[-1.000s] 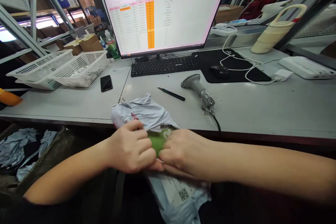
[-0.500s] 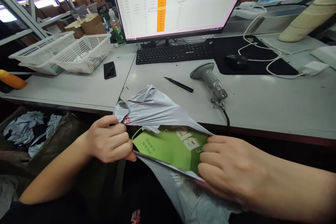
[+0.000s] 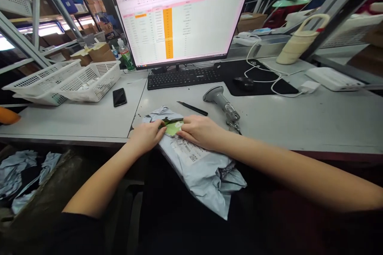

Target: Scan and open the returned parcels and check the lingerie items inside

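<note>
A grey plastic mailer bag (image 3: 206, 171) with a shipping label lies over the front edge of the grey desk (image 3: 299, 123) and hangs down toward my lap. A green packet (image 3: 173, 128) shows in its torn mouth. My left hand (image 3: 148, 135) pinches the bag's torn edge at the left of the opening. My right hand (image 3: 199, 130) is closed on the bag and green packet at the right of the opening. Both hands rest at the desk's front edge.
A barcode scanner (image 3: 221, 101) and a black pen (image 3: 193, 108) lie just beyond my hands. Behind them are a keyboard (image 3: 184, 77), monitor (image 3: 182, 20), mouse on a black mat (image 3: 243, 83) and cables. A phone (image 3: 119, 97) and white baskets (image 3: 86, 80) sit left. Crumpled bags fill a bin (image 3: 20, 175) lower left.
The bag, torn wide with the green packet showing half a second ago, now rests on the desk edge. Both hands have moved forward and closer together at its opening.
</note>
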Available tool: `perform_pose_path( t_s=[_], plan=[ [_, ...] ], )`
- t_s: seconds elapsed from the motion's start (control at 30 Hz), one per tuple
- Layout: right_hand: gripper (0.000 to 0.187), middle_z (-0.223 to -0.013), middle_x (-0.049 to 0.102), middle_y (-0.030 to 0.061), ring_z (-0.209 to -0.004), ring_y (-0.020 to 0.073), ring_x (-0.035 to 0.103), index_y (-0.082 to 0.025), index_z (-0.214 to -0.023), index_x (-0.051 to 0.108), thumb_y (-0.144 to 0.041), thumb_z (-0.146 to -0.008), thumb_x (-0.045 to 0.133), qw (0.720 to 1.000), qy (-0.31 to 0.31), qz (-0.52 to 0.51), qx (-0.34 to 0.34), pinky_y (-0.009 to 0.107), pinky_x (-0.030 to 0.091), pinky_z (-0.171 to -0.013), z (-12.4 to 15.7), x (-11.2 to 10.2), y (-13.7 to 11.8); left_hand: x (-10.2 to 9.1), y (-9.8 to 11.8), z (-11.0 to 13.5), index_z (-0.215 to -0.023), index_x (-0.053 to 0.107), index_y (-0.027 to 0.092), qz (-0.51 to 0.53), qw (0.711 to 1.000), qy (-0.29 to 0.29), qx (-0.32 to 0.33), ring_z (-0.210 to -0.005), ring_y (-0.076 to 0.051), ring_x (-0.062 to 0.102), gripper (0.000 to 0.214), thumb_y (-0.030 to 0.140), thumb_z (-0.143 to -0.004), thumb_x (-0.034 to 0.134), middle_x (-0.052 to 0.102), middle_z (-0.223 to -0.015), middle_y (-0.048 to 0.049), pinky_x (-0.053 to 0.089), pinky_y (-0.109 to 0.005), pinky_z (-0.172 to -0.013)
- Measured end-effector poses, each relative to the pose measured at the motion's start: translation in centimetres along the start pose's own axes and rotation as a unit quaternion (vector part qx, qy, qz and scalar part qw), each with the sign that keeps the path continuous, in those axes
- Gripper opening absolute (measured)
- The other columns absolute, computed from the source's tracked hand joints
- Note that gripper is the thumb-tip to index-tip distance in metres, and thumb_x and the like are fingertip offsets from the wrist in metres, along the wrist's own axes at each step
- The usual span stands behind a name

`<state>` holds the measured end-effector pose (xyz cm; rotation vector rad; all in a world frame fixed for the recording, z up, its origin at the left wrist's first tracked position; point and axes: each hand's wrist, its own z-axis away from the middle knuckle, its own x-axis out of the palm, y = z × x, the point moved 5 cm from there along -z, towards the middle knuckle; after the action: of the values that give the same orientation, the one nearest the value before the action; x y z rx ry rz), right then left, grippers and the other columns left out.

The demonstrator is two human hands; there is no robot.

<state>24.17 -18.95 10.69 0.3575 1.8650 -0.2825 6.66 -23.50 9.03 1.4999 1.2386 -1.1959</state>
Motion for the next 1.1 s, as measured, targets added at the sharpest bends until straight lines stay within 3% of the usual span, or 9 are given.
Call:
perform_pose_path(
  t_s=[0.13,0.27,0.43,0.5,0.57,0.67,0.87,1.0,1.1],
  plan=[
    [0.042,-0.09,0.064,0.0104,-0.088,0.0215,0.057,-0.015,-0.076,0.07,-0.039,-0.103,0.049,0.999,0.013,-0.042,0.003,0.033,0.042,-0.077,-0.1,0.6,0.4,-0.1,1.1,-3.2,-0.124,0.062,0.023,0.024,0.997,-0.068,-0.016,-0.094,-0.029,0.072,0.032,0.034,-0.1,0.044,0.076,-0.111,-0.0093,0.049,-0.035,-0.072],
    [0.035,-0.106,0.066,0.0131,-0.096,0.0229,0.061,-0.015,-0.084,0.07,-0.037,-0.102,0.05,0.988,0.031,-0.148,0.02,0.038,0.047,-0.087,-0.2,0.9,1.4,0.5,0.8,-6.1,-0.13,0.056,0.018,0.107,0.986,-0.129,-0.006,-0.103,-0.029,0.069,0.038,0.031,-0.095,0.045,0.072,-0.122,-0.0126,0.052,-0.036,-0.081],
    [0.016,-0.112,0.066,0.0106,-0.102,0.0228,0.062,-0.019,-0.085,0.062,-0.032,-0.093,0.058,0.935,0.103,-0.315,0.127,0.036,0.05,-0.082,-0.4,1.8,3.9,1.8,0.1,-8.5,-0.129,0.057,0.019,0.319,0.924,-0.209,0.026,-0.108,-0.019,0.068,0.041,0.025,-0.089,0.047,0.07,-0.124,-0.0053,0.054,-0.028,-0.086],
    [0.012,-0.108,0.066,0.0091,-0.102,0.023,0.063,-0.019,-0.094,0.06,-0.03,-0.089,0.059,0.91,0.136,-0.351,0.175,0.035,0.051,-0.078,-0.3,2.4,4.8,2.2,-0.1,-9.0,-0.123,0.06,0.019,0.282,0.936,-0.209,0.011,-0.096,-0.018,0.07,0.036,0.023,-0.089,0.048,0.074,-0.111,-0.0032,0.054,-0.027,-0.077],
    [0.017,-0.107,0.066,0.0092,-0.104,0.0235,0.062,-0.019,-0.101,0.059,-0.028,-0.086,0.06,0.898,0.156,-0.361,0.198,0.035,0.051,-0.079,-0.2,3.0,5.4,2.4,-0.1,-9.2,-0.11,0.064,0.019,0.203,0.961,-0.19,-0.004,-0.086,-0.02,0.07,0.025,0.025,-0.09,0.051,0.075,-0.097,-0.0037,0.052,-0.028,-0.071],
    [0.027,-0.113,0.066,0.0114,-0.106,0.0238,0.063,-0.018,-0.11,0.06,-0.028,-0.084,0.062,0.876,0.152,-0.395,0.231,0.039,0.053,-0.086,-0.2,3.9,6.5,2.0,0.8,-8.8,-0.099,0.064,0.017,0.136,0.982,-0.13,-0.017,-0.094,-0.028,0.069,0.02,0.03,-0.096,0.049,0.073,-0.1,-0.0108,0.049,-0.035,-0.075],
    [0.035,-0.13,0.066,0.0114,-0.12,0.0227,0.06,-0.019,-0.122,0.063,-0.036,-0.092,0.058,0.792,0.113,-0.542,0.256,0.04,0.046,-0.104,-0.9,3.8,7.9,-0.9,3.4,-6.1,-0.108,0.06,0.019,0.004,1.0,-0.016,-0.003,-0.083,-0.029,0.072,0.027,0.035,-0.104,0.039,0.074,-0.093,-0.0113,0.045,-0.034,-0.07],
    [0.035,-0.102,0.072,0.0055,-0.091,0.0192,0.066,-0.02,-0.108,0.067,-0.049,-0.09,0.063,0.717,0.062,-0.639,0.272,0.031,0.052,-0.08,-1.4,3.7,7.2,-2.5,3.7,-4.9,-0.101,0.063,0.019,-0.049,0.996,0.067,0.028,-0.067,-0.026,0.07,0.03,0.035,-0.104,0.039,0.073,-0.078,-0.0097,0.038,-0.032,-0.059],
    [0.038,-0.082,0.068,0.0004,-0.071,0.0147,0.061,-0.019,-0.095,0.064,-0.051,-0.078,0.074,0.688,0.099,-0.659,0.288,0.026,0.049,-0.066,-1.4,4.0,6.6,-3.9,2.9,-4.2,-0.091,0.065,0.019,-0.063,0.978,0.193,0.052,-0.058,-0.023,0.065,0.032,0.035,-0.103,0.041,0.069,-0.066,-0.007,0.035,-0.032,-0.054]
  ],
)
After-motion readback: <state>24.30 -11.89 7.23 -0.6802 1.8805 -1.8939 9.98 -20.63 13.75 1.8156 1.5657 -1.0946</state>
